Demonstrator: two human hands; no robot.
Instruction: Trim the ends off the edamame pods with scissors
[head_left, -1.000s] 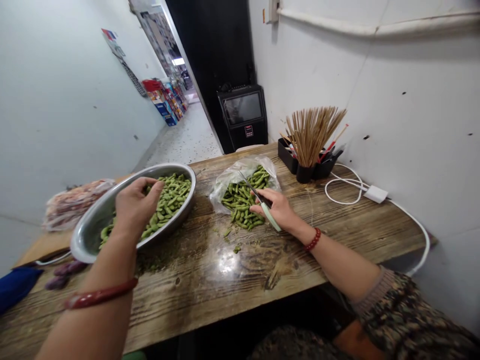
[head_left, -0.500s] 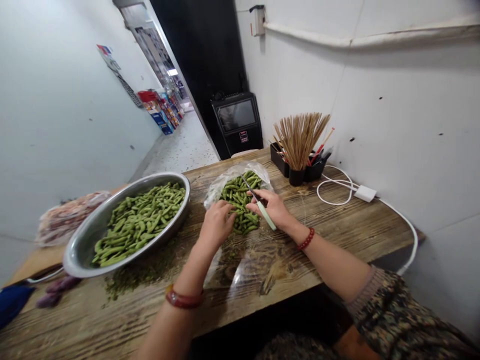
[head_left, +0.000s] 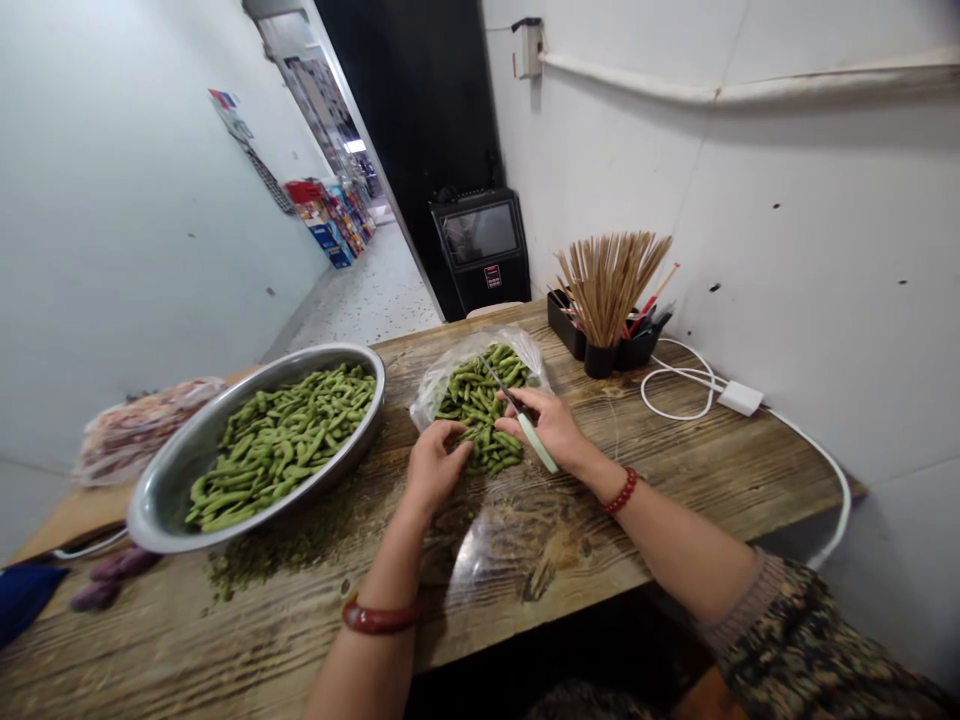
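My right hand holds a pair of scissors with a pale green handle. Their thin dark blades point up and left over a pile of green soybean pods. The pods lie in and spill from a clear plastic bag on the wooden table. At the near left edge of the pile is my left hand, thumb and fingers apart, with no pod visible between them. To its left stands a wide metal basin with many more pods in it.
Green trimmings lie below the basin, near purple objects. Behind the basin is a bag of pinkish contents. Bamboo skewers stand in a black holder at the back right, beside a white cable with an adapter.
My left hand's thumb and fingers have spread further apart, and the hand has turned slightly. My right hand keeps the scissors over the pods. The whole view has shifted a little.
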